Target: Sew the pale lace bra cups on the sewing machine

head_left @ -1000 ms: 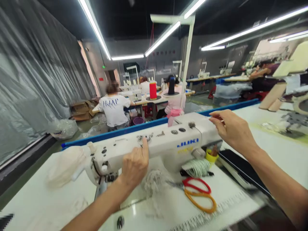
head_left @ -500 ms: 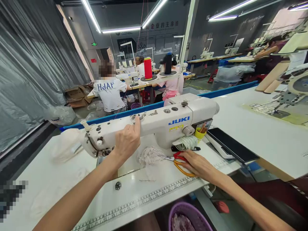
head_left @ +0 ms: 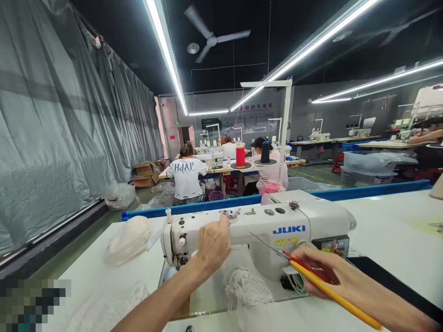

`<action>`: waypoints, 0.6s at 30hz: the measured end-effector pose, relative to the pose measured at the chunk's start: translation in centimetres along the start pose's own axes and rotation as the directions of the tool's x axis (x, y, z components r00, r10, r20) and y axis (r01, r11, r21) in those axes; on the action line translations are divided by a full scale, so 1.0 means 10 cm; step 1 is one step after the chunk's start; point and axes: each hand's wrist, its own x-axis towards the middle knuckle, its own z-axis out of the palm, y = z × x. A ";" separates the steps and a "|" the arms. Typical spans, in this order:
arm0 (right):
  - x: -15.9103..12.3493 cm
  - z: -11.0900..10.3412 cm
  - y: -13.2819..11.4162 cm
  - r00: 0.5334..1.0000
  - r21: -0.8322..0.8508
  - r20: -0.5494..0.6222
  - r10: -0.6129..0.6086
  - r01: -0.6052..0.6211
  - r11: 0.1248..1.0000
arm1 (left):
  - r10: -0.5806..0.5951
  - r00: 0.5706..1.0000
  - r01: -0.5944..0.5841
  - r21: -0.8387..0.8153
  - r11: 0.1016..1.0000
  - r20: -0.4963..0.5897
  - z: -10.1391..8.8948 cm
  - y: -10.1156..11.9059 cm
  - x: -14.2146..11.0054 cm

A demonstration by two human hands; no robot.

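My left hand (head_left: 213, 242) is at the top of a white sewing machine (head_left: 259, 251), fingers curled, one fingertip touching beside the round metal winder (head_left: 231, 215). Whatever those fingers may pinch is hidden. My right hand (head_left: 327, 272) grips a pair of scissors (head_left: 294, 263) with red and orange-yellow handles. Their blades point up and left, in front of the machine's body, above the table. Below the machine arm lies a heap of white lace trim (head_left: 245, 290). A small round metal part (head_left: 189, 329) shows at the bottom edge.
Bundled white fabric (head_left: 129, 240) lies left of the machine head. Red (head_left: 240, 157) and black (head_left: 265, 153) thread cones stand behind. A dark flat device (head_left: 387, 281) lies right, beyond my right forearm. Several people sit at machines further back.
My right hand has lifted the scissors from beside the lace trim up in front of the machine body. My left hand stays at the winder. The view has tilted upward.
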 end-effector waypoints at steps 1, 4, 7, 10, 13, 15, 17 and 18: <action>0.12 -0.06 -0.14 0.990 0.017 0.140 0.017 -0.020 1.000 | 0.003 1.000 -0.003 -0.006 1.000 -0.002 0.00 0.00 0.00; 0.40 -0.16 -0.40 0.964 0.005 0.255 0.075 -0.079 0.997 | 0.005 1.000 -0.005 -0.021 1.000 -0.006 0.01 0.00 -0.01; 0.56 -0.17 -0.45 0.960 -0.023 0.255 0.113 -0.111 0.994 | 0.010 1.000 -0.011 -0.038 0.999 -0.018 0.02 0.00 -0.01; 0.66 -0.16 -0.43 0.961 -0.056 0.247 0.123 -0.113 0.992 | 0.009 1.000 -0.010 -0.041 0.999 -0.026 0.03 0.00 -0.01; 0.73 -0.17 -0.44 0.965 -0.119 0.224 0.132 -0.108 0.987 | 0.011 0.999 -0.012 -0.039 0.999 -0.038 0.05 0.00 -0.01; 0.76 -0.18 -0.47 0.971 -0.181 0.199 0.130 -0.094 0.979 | 0.021 0.998 -0.023 -0.038 0.999 -0.052 0.06 0.00 -0.01; 0.76 -0.19 -0.50 0.974 -0.226 0.190 0.127 -0.082 0.971 | 0.030 0.998 -0.032 -0.035 0.999 -0.063 0.07 0.00 -0.01; 0.77 -0.19 -0.52 0.974 -0.239 0.189 0.122 -0.075 0.968 | 0.030 0.997 -0.032 -0.035 0.999 -0.066 0.07 0.00 -0.01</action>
